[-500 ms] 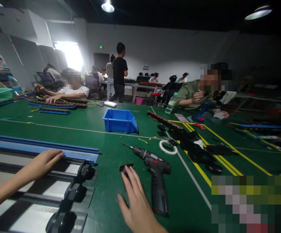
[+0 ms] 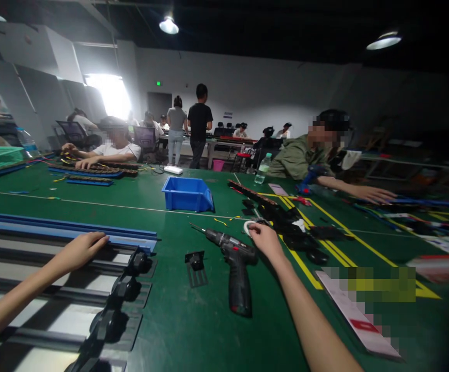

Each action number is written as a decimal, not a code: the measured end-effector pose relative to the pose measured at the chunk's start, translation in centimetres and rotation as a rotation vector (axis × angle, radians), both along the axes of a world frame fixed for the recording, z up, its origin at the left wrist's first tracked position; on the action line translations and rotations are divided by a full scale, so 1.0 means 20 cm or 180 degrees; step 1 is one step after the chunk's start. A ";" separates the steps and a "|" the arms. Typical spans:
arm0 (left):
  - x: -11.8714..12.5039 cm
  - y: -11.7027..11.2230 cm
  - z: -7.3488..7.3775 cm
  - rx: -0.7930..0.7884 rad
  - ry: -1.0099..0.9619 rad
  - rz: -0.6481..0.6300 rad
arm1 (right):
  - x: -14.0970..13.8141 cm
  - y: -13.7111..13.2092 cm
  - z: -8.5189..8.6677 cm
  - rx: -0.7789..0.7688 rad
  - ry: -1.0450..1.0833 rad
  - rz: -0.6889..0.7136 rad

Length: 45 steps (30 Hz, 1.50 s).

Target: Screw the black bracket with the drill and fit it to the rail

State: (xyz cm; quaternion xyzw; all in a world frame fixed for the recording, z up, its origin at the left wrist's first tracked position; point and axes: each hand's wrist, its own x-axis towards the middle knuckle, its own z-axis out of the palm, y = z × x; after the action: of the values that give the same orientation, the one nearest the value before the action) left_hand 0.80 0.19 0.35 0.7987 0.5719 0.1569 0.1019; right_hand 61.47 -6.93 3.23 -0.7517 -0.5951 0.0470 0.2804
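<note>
My left hand (image 2: 80, 250) lies flat with fingers stretched on the long blue and silver rails (image 2: 53, 232) at the left. My right hand (image 2: 266, 239) reaches far forward and closes over a white tape roll (image 2: 248, 226) just beyond the cordless drill (image 2: 234, 263). A small black bracket (image 2: 195, 266) lies on the green table (image 2: 177, 320) left of the drill. Black roller parts (image 2: 119, 294) sit on the rails near my left arm.
A blue bin (image 2: 187, 194) stands mid-table. Black parts (image 2: 286, 222) and yellow floor-style lines (image 2: 325, 217) run at the right. Other people sit and lean on the table at the far left and right; a water bottle (image 2: 262, 169) stands by one.
My right hand has left the black bracket and moved forward and right to the white tape roll. The left hand stays on the rails. The view has shifted a little.
</note>
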 end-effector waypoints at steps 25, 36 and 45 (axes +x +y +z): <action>0.03 -0.05 0.01 -0.0047 -0.0183 -0.0180 | -0.08 0.23 0.02 0.0281 0.1231 0.0607; 0.37 -0.22 0.27 -0.0116 -0.1183 -0.0562 | -0.68 -0.02 0.07 0.0004 0.2205 0.2199; 1.10 -0.45 0.36 -0.0579 -0.1632 -0.2090 | -0.89 -0.18 -0.01 -0.0768 0.3348 0.2561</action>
State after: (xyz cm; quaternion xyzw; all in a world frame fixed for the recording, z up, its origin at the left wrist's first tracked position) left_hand 22.88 -8.84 7.55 0.8613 0.2549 0.2585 0.3554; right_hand 43.58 -10.48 2.98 -0.3745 -0.6036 0.5738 0.4076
